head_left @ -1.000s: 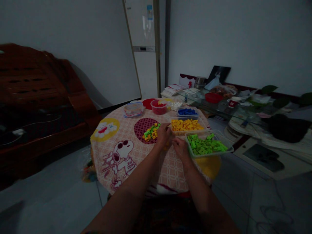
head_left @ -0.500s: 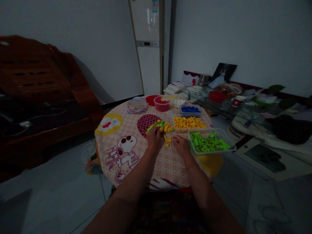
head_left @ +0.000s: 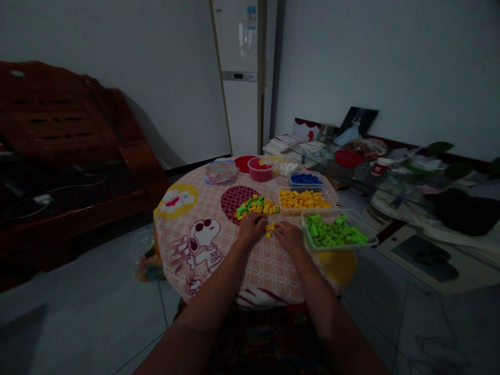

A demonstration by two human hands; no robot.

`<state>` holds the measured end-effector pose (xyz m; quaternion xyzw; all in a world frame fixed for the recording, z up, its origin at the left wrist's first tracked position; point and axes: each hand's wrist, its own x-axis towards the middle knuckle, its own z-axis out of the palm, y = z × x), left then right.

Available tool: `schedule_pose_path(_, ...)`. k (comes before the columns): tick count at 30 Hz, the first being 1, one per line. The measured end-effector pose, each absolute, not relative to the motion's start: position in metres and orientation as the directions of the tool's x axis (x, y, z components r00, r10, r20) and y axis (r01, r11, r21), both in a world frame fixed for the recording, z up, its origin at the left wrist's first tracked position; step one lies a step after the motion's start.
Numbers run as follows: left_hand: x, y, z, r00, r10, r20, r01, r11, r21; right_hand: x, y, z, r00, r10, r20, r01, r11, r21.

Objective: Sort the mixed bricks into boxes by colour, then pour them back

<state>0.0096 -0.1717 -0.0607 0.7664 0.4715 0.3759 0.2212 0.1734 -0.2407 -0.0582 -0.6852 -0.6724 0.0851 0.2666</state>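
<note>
Over the table's middle, my left hand (head_left: pixel 252 227) has its fingers bent together just in front of a pile of green and yellow toy building blocks (head_left: pixel 258 207). What its fingertips hold, if anything, is too small to make out. To its right, my right hand (head_left: pixel 289 236) is closed, its fingertips at a few small yellow blocks (head_left: pixel 269 229) lying between the two hands. It seems to pinch one of these, partly hidden by the fingers. Just right of that hand stands a clear tub of green blocks (head_left: pixel 336 230), with a tub of yellow blocks (head_left: pixel 303 199) behind it.
A tub of blue blocks (head_left: pixel 306 178), a round tub of red pieces (head_left: pixel 261 170) and a lidded clear box (head_left: pixel 221 171) stand along the back of the cloth-covered table (head_left: pixel 187 211). At right is a cluttered glass table (head_left: pixel 332 156); a wooden bench (head_left: pixel 70 130) stands left.
My left hand has drawn back from the pile towards me, uncovering more of it. My right hand has come slightly left, its fingertips now at the loose yellow blocks.
</note>
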Motion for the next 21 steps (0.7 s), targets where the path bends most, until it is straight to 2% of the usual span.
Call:
schedule_pose_path(9,0.006,-0.168,-0.061,0.281,0.885,0.372,0.546,-0.466,0.696,0.176,-0.24,-0.065,0.178,0.953,0.246,0.81,0.0,-0.586)
schedule_pose_path(12,0.007,-0.167,-0.062,0.275,0.889,0.366,0.554,-0.458,0.695,0.177,-0.237,-0.068,0.221,0.932,0.287,0.799,-0.004,-0.602)
schedule_pose_path(17,0.007,-0.166,-0.066,0.274,0.885,0.376,0.55,-0.465,0.694,0.176,-0.213,-0.052,0.375,0.836,0.401,0.672,0.052,-0.738)
schedule_pose_path(21,0.006,-0.167,-0.065,0.289,0.881,0.375,0.546,-0.474,0.691,0.174,-0.199,-0.035,0.548,0.728,0.412,0.579,0.025,-0.815)
